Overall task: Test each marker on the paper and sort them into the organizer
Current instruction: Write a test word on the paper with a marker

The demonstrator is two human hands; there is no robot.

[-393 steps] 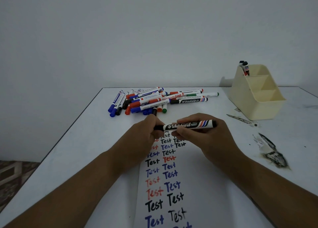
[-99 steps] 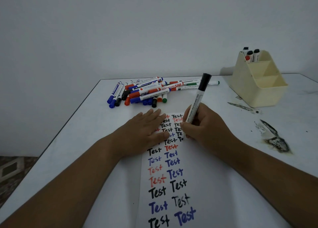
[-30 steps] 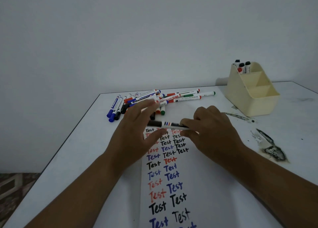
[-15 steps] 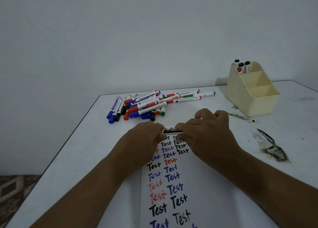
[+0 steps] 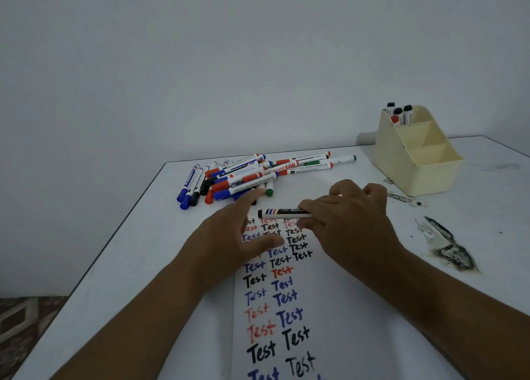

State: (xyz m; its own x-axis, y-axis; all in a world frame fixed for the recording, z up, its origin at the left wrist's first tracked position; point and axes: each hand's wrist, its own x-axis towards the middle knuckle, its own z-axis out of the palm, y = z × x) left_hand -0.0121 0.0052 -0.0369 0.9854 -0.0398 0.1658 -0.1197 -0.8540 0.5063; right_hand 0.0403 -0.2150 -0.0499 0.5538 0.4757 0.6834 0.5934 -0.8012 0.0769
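My right hand point(image 5: 348, 222) pinches a capped black whiteboard marker point(image 5: 282, 213), held level above the top of the paper point(image 5: 329, 308). The paper carries rows of the word "Test" in black, blue and red. My left hand point(image 5: 232, 239) hovers beside the marker's left end with fingers spread, and does not touch it. A pile of several markers point(image 5: 252, 176) lies beyond the hands. The cream organizer point(image 5: 415, 161) stands at the back right, with three markers point(image 5: 400, 114) upright in its rear compartment.
The white table point(image 5: 137, 250) has its left edge close to the pile. Dark scorch-like stains point(image 5: 447, 247) mark the surface to the right of my right hand. The organizer's two front compartments hold nothing I can see.
Half a second ago both hands held the marker close together. My left hand has since let go and opened, moving left; the right hand keeps the marker.
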